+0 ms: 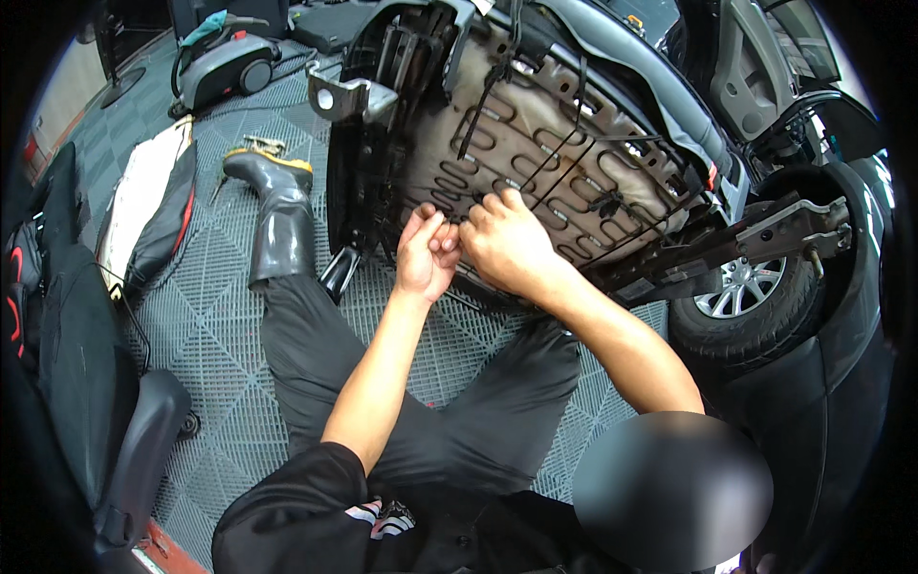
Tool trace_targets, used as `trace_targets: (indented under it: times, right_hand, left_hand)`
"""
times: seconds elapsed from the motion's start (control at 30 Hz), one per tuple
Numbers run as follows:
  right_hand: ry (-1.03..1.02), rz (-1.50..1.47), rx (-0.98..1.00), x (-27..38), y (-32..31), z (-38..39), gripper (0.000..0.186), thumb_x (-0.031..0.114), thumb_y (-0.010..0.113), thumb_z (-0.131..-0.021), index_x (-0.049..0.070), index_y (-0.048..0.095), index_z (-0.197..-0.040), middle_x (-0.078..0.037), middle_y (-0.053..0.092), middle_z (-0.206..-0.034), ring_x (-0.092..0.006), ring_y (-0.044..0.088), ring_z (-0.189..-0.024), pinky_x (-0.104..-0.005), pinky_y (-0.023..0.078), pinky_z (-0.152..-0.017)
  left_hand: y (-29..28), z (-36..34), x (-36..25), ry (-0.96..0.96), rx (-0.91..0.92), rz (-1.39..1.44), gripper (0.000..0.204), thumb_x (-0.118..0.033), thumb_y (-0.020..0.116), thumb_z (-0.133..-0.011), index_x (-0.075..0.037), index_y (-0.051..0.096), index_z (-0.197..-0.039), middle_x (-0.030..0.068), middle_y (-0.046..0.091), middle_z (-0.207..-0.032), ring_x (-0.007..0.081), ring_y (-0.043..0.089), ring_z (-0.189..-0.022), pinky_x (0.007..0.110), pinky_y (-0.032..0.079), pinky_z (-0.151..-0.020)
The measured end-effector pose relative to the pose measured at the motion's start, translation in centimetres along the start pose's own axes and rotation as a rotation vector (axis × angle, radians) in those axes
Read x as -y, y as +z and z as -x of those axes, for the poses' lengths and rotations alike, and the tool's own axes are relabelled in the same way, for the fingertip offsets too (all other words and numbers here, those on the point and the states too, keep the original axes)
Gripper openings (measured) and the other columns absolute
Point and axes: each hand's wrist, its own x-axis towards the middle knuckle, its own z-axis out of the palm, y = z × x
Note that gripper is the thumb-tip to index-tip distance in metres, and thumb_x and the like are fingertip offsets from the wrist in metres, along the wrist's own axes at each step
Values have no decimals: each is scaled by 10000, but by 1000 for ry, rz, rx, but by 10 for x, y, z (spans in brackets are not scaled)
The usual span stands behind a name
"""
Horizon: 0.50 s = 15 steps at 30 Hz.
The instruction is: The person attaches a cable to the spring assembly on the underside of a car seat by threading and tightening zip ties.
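Note:
A car seat (545, 110) lies tipped in front of me, its underside showing. Wavy wire springs (475, 122), thin dark cables and pale, stained padding fill its frame. My left hand (426, 253) is at the seat's near edge, palm partly turned up, with its fingers curled into a pinch. Right beside it, my right hand (509, 241) is closed with the knuckles up. The fingertips of both hands nearly meet; whatever they grip is too small or hidden to make out. A metal seat rail (765, 237) sticks out to the right, and a bent bracket (359, 99) to the left.
My legs straddle the near side of the seat, a rubber boot (287, 234) on the grey grid floor (215, 316). Black seat parts (72, 354) and a white-and-black cover (143, 206) lie left. A vacuum cleaner (225, 75) stands far left; a car wheel (741, 292) is at right.

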Motion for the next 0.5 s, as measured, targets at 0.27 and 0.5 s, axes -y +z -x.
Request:
trace_targets:
  times: [0.27, 0.5]
  right_hand:
    - [45, -76, -19, 5, -3, -6, 120, 168, 634, -763, 81, 696, -708, -78, 654, -745, -225, 618, -804, -373, 413, -865]
    - [96, -105, -68, 7, -1, 6, 126, 191, 658, -752, 89, 676, -680, -66, 637, -686, -228, 608, -732, -387, 415, -823]
  left_hand:
    - [-3, 3, -15, -26, 18, 15, 66, -146, 506, -1036, -174, 562, -1055, -49, 427, -641, 106, 498, -691, 218, 357, -516]
    - [30, 3, -29, 400, -32, -1083, 320, -113, 632, -938, -112, 555, -1249, 59, 624, -1085, 218, 596, -953, 296, 482, -809]
